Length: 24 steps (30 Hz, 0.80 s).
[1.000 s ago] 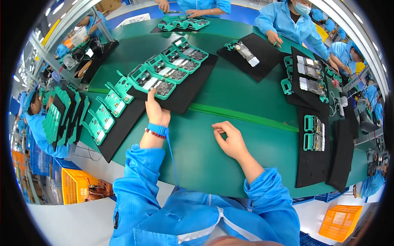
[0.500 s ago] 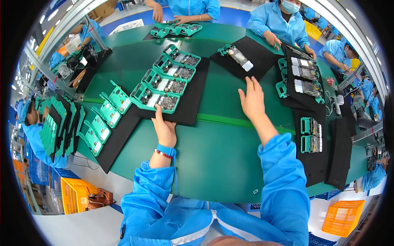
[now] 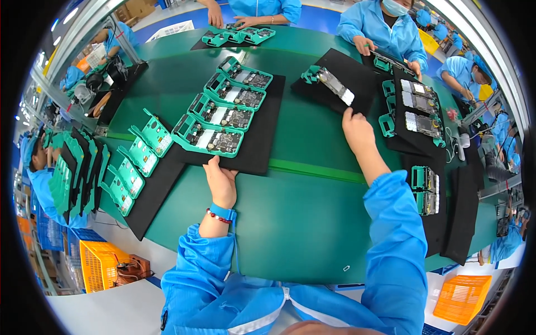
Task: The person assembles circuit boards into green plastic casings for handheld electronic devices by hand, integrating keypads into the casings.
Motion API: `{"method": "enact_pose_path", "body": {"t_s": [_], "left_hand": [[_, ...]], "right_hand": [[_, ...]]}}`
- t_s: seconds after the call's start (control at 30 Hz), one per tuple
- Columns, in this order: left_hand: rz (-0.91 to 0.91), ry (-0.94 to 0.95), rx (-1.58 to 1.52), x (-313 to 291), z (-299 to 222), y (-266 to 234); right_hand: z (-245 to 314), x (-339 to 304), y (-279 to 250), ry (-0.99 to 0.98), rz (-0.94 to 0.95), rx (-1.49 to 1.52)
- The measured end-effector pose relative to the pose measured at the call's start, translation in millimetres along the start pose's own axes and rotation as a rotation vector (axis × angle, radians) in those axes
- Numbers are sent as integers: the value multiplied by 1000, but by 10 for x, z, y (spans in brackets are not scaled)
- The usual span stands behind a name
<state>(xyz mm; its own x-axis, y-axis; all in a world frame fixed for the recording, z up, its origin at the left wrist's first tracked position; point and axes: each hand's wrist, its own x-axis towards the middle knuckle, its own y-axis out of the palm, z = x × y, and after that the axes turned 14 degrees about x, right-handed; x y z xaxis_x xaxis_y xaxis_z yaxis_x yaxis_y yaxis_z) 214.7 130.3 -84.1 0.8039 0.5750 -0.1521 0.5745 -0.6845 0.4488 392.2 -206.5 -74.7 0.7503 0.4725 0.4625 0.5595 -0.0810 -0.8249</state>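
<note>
Left hand (image 3: 220, 181), unmoved at frame centre, grips the near edge of the black mat (image 3: 259, 131) carrying four green trays. Right hand (image 3: 357, 131) has advanced to upper right, fingers grasping another black mat's (image 3: 357, 84) edge.

Wearer's clothing: bright blue smock, long sleeves on both arms, cuffs gathered at the wrists. Fabric smooth, slightly shiny, creased at the elbows. White strip runs down the chest front, at the closure. Left hand (image 3: 221, 187) bare; wrist carries a blue band with a thin blue cord trailing from it, plus a red beaded bracelet beside it. Right hand (image 3: 358, 132) bare, no wristwear visible.
</note>
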Motion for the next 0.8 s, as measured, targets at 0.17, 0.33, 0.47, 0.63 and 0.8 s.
{"method": "enact_pose_path", "body": {"t_s": [0.17,0.33,0.47,0.63,0.8], "left_hand": [[64,-32,183,-17,-47,52],[154,-149,306,75,-118,46],[284,-188,218,233,-317,368],[296,-177,128,550,-343,523],[442,-245,671,152,-452,104]], "right_hand": [[-1,-532,-372,58,48,-14],[114,-846,-682,108,120,80],[108,-1049,-672,110,91,154],[210,-1050,-600,162,47,141],[151,-1098,-666,217,100,263]]}}
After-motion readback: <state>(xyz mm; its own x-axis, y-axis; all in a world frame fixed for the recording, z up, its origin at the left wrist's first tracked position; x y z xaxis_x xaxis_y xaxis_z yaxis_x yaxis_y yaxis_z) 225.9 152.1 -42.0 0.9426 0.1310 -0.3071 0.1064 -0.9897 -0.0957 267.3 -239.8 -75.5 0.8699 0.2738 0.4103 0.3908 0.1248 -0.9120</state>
